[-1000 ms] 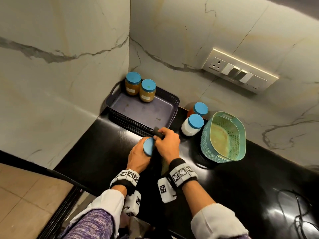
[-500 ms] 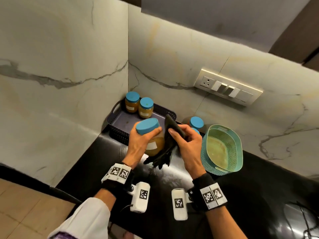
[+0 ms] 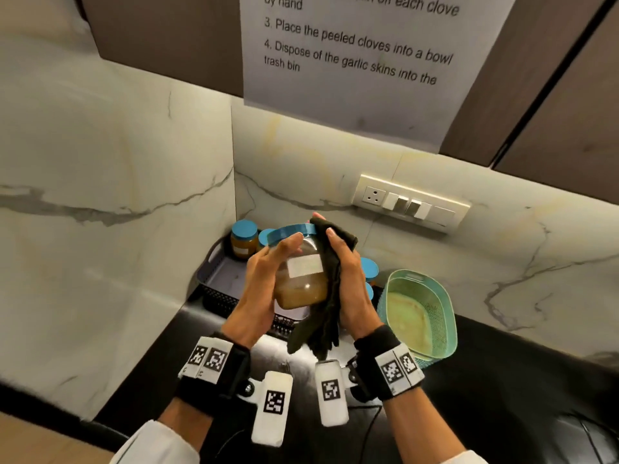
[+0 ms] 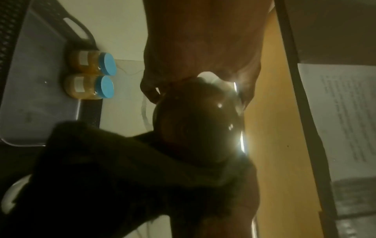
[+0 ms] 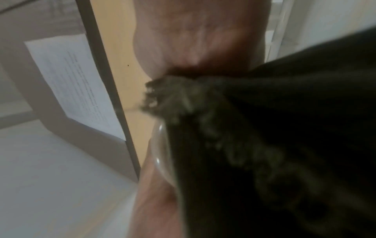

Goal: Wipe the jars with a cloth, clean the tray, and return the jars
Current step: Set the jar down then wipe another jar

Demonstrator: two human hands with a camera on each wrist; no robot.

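Both hands are raised above the black counter (image 3: 502,380), working on a single jar (image 3: 301,276) held between them. The left hand (image 3: 259,289) wraps the jar's left side, fingers laid up along the glass and thumb across the front just beneath the blue lid (image 3: 289,231). The jar leans a little toward the person, its white label (image 3: 304,266) facing the head camera and a brownish paste filling the lower half.

The right hand (image 3: 350,279) presses a dark cloth (image 3: 326,296) flat against the jar's right side, fingers curled over the fabric near the lid, so this hand is closed on the cloth and the other on the jar. The cloth's loose end hangs down below the jar, above the counter. From the left wrist the jar's base (image 4: 195,122) shows dark and round (the cloth bunches just beneath it in that view).

Behind the hands a dark tray (image 3: 221,279) sits in the corner where the marble walls meet. Two more jars with blue lids (image 4: 89,74) stand side by side at its far end, near the handle. To the right of the tray, partly hidden by the right hand, blue lids of further jars (image 3: 370,267) peek out on the counter. A teal basket (image 3: 445,316) stands beside them, further right. On the wall above is a switch panel (image 3: 410,204), and a printed sheet (image 3: 351,61) hangs from the cabinet.
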